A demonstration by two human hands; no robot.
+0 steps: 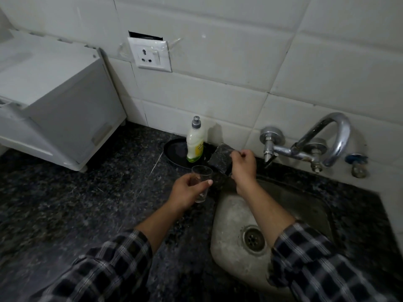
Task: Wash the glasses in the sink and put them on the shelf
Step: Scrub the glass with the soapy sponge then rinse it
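Note:
My left hand [188, 189] grips a clear drinking glass [201, 172] upright, just above the dark granite counter at the left rim of the sink [231, 216]. My right hand [244, 163] pinches a dark scouring pad [220, 156] and holds it up behind the glass, near the back edge of the sink. The pad and the glass are apart. The steel sink basin below shows only its drain [254, 238]; no other glass shows in it.
A bottle of dish soap [195, 141] stands on a black round tray [174, 152] against the tiled wall. A chrome tap [322, 142] juts out over the sink at the right. A white appliance [56, 101] occupies the counter's left. A wall socket [150, 55] sits above.

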